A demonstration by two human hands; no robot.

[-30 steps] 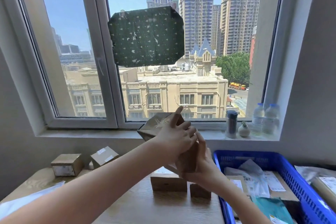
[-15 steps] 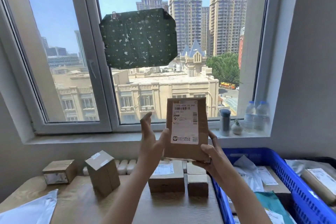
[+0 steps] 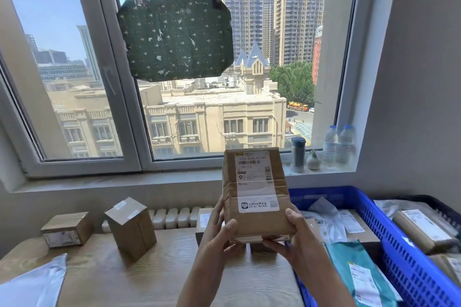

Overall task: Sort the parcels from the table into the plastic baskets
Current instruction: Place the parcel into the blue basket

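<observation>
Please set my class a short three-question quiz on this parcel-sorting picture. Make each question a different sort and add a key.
1. True or false: the left hand and the right hand both hold the brown box, with its label facing the camera.
2. What colour is the basket just right of that box? A red; B blue; C green.
3. Fill the gap: the two clear bottles stand on the ____.

Key: 1 true; 2 B; 3 windowsill.
</observation>
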